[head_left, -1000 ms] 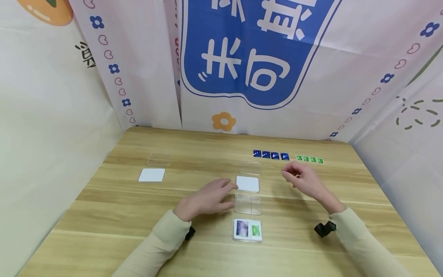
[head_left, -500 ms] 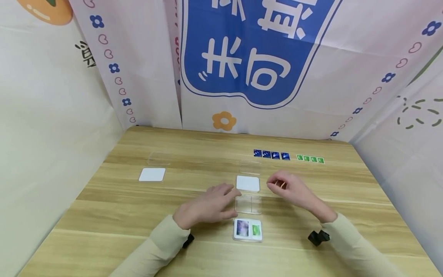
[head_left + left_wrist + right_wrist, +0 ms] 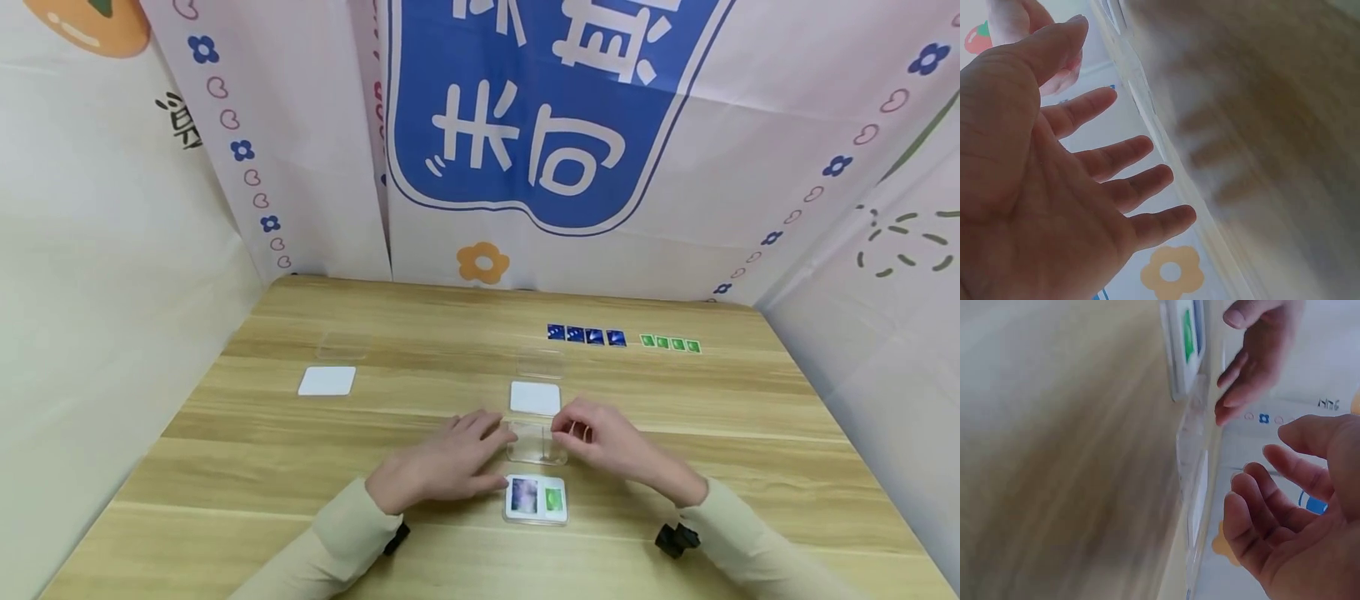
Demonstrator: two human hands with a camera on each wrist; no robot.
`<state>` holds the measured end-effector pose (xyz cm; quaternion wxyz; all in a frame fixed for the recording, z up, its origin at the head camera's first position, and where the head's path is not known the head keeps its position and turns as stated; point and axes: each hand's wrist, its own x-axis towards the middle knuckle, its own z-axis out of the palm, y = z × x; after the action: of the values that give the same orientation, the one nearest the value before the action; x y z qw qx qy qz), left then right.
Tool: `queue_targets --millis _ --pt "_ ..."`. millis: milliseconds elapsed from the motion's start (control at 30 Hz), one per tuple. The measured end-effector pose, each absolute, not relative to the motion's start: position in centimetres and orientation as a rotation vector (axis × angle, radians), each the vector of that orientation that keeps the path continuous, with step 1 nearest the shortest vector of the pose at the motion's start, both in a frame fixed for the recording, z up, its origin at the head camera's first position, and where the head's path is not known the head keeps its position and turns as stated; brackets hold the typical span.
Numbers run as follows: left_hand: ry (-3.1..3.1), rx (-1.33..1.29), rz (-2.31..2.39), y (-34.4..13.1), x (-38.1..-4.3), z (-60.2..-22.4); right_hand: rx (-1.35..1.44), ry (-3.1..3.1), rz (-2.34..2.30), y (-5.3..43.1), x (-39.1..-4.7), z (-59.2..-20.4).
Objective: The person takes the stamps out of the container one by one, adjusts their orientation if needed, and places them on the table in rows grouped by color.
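In the head view, a clear plastic tray with a divider line [image 3: 527,448] lies flat between my hands. My left hand [image 3: 444,467] hovers at its left side, fingers spread and slightly bent; the left wrist view shows the palm bare. At the tray's right edge is my right hand [image 3: 611,442], its fingers loosely curled. A gap shows between thumb and fingers in the right wrist view, with nothing held. Just nearer than the tray sits a clear case with a white insert [image 3: 537,512], bearing a purple starry picture and a green one. A white card [image 3: 535,398] lies beyond the tray.
Farther back are a clear cover [image 3: 540,364], a row of small dark-blue cards [image 3: 585,335] and a row of small green cards [image 3: 670,343]. Another white card [image 3: 327,381] and a faint clear piece [image 3: 342,346] lie on the left. Printed cloth [image 3: 315,167] walls the wooden table.
My right hand has come left and nearer, from beside the small cards to the divided tray's right edge. My left hand has shifted slightly toward the near side.
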<state>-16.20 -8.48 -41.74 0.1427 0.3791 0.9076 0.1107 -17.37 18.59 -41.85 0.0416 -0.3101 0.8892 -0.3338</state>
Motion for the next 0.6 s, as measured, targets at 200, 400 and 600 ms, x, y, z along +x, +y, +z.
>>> queue_targets --millis 200,400,600 --pt "2.612 1.114 0.276 -8.5 -15.5 -42.2 -1.000 2.714 -0.948 17.7 -16.5 -42.6" --pt "2.642 1.116 0.256 -8.4 -14.9 -42.2 -0.986 2.714 -0.866 17.1 -15.8 -42.6" --pt "2.651 1.127 0.242 -8.2 -14.6 -42.2 -0.987 2.716 -0.794 16.8 -15.4 -42.5"
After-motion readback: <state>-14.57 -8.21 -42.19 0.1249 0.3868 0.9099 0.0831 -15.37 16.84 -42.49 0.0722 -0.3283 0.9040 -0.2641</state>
